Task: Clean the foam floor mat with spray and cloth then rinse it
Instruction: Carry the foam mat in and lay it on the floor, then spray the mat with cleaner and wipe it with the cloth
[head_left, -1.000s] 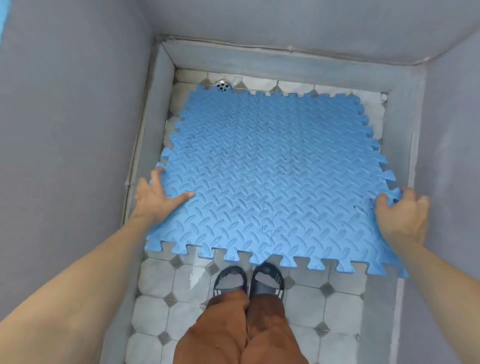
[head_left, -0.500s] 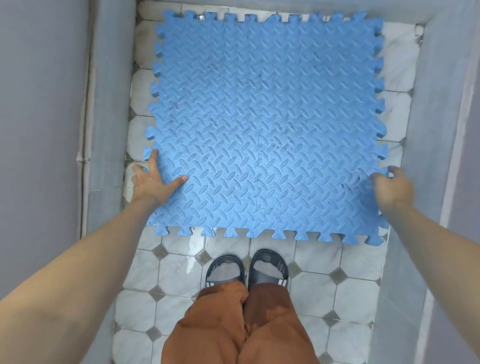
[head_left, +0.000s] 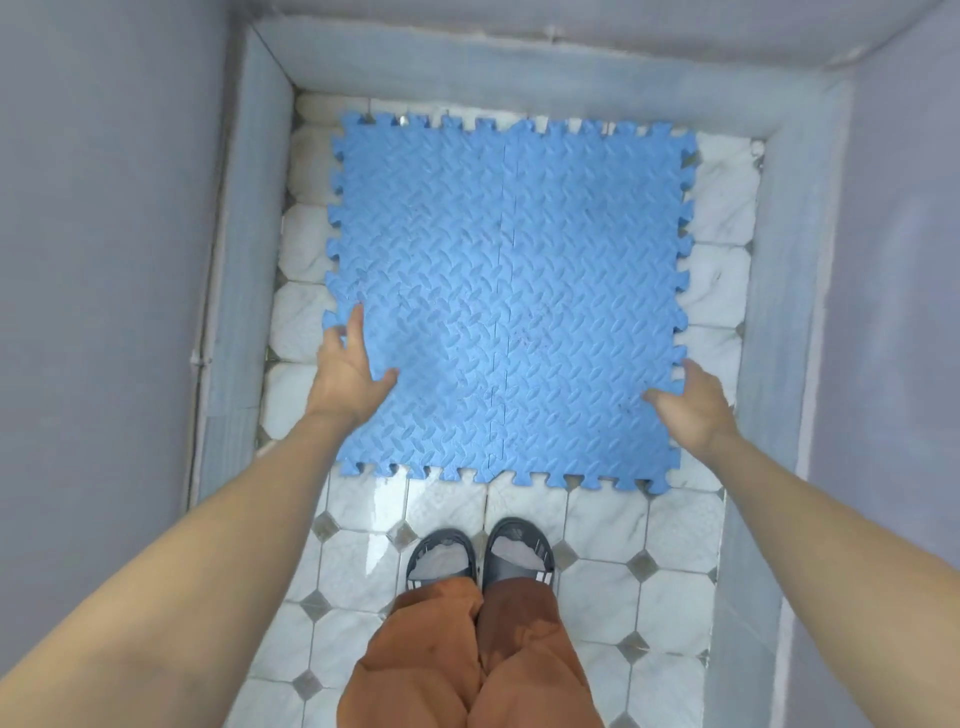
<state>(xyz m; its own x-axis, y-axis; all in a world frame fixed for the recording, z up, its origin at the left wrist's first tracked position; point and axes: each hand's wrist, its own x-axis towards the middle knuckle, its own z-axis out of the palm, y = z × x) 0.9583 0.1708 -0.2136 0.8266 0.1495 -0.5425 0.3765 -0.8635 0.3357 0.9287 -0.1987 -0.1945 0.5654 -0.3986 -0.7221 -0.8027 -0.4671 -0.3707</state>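
Grey walls (head_left: 104, 260) enclose a narrow stall on three sides, with a raised grey kerb (head_left: 519, 78) running along their foot at 9, 12 and 3 o'clock. The floor (head_left: 597, 525) is white octagonal tile with small grey diamond insets, shiny and wet-looking near the middle.

The blue foam mat (head_left: 509, 301) fills the upper centre of the view, from about 10 to 2 o'clock. It has a raised leaf-like texture, jigsaw teeth all round its edge, and a seam down its middle. White tile shows on every side of it, so it is apart from the kerb. Faint dark specks mark its surface near the centre.

The person's brown trousers (head_left: 467, 660) sit at 6 o'clock, above dark slides (head_left: 480, 556) placed side by side just below the mat's near edge.

The left hand (head_left: 349, 376) is at the mat's 8 o'clock edge, thumb spread flat on top and fingers at the toothed border. The right hand (head_left: 693, 402) is at the 4 o'clock edge, curled around it with thumb on top, gripping the mat.
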